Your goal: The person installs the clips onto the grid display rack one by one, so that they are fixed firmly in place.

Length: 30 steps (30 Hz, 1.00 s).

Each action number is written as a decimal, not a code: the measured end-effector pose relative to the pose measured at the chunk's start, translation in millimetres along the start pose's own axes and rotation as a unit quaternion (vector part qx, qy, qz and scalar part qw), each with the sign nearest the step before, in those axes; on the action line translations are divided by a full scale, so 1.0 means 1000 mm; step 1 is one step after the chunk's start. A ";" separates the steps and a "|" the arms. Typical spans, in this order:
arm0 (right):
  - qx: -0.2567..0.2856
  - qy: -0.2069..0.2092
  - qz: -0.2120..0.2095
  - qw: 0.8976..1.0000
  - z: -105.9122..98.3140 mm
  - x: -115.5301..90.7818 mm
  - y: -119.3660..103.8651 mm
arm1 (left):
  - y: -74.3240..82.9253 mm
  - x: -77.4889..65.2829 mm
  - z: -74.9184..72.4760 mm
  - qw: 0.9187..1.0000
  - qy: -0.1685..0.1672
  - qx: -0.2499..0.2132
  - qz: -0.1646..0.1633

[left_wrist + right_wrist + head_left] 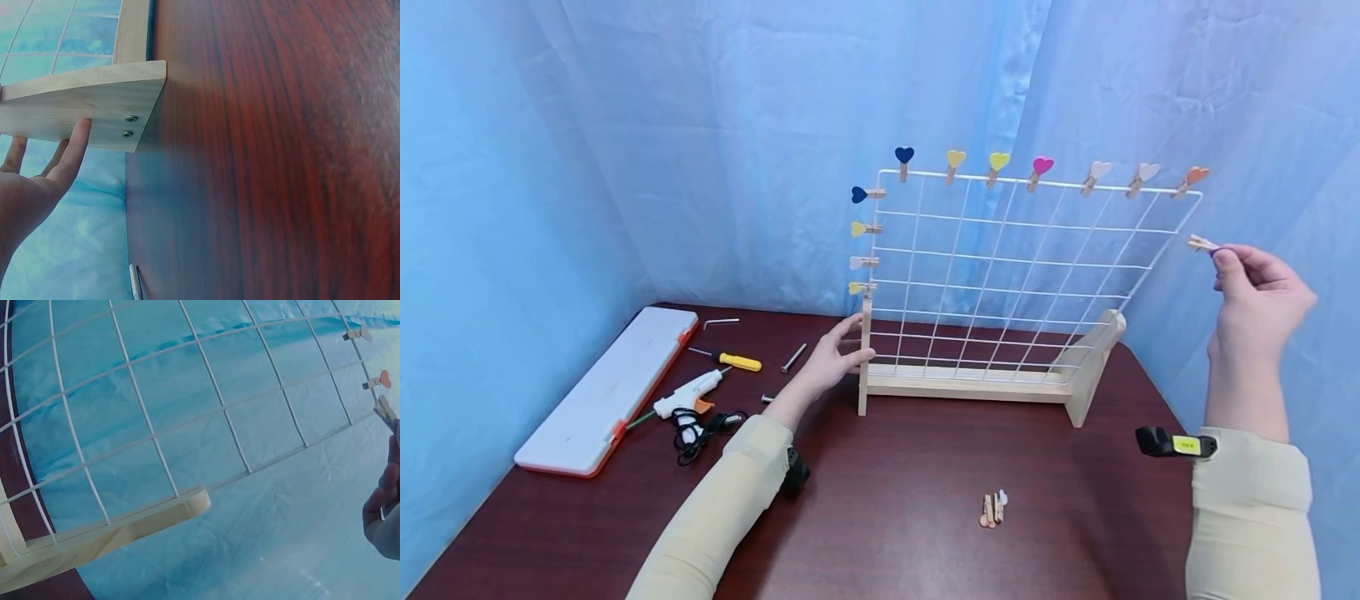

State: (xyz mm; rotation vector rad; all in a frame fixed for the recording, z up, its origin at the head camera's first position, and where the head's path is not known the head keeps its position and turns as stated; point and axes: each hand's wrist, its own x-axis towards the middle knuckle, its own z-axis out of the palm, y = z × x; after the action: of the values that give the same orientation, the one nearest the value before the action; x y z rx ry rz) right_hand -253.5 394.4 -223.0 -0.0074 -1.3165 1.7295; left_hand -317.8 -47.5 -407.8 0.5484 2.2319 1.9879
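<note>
My right hand (1262,292) pinches a small wooden clothespin (1201,243) beside the upper right corner of a white wire grid (1000,275). In the right wrist view, the clothespin (386,412) is close to the grid's edge, below an orange heart clothespin (380,380). The grid stands in a wooden base (970,387). My left hand (831,358) holds the base's left side panel (864,383), thumb on its outer face and other fingers reaching past the back edge. Heart clothespins line the grid's top, such as a pink one (1042,167), and its left edge.
Near the front of the table lie a few loose clothespins (992,510). To the left are a white case (610,387), a glue gun (688,396) with a black cord, a yellow screwdriver (740,362), a hex key (722,322) and a bolt (793,358).
</note>
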 end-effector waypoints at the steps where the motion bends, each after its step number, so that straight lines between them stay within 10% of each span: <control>1: -0.025 0.011 0.008 1.000 0.001 0.003 -0.001 | 0.003 -0.001 -0.001 1.000 -0.003 -0.003 -0.002; 10: -0.088 0.022 0.042 0.995 0.010 0.023 0.000 | 0.018 -0.009 -0.002 1.000 -0.010 0.004 -0.008; 19: -0.026 0.013 0.073 0.997 0.020 0.022 0.003 | 0.020 -0.011 0.000 1.000 -0.012 -0.001 -0.006; 30: -0.023 0.004 0.073 0.997 0.018 0.021 -0.001 | -0.003 0.001 0.000 1.000 -0.001 0.002 -0.006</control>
State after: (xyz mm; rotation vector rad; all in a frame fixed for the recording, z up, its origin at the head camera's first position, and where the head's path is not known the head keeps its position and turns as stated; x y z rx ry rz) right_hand -273.6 395.0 -203.9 -0.1389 -1.3786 1.8195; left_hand -319.4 -46.8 -410.1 0.5357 2.2341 1.9771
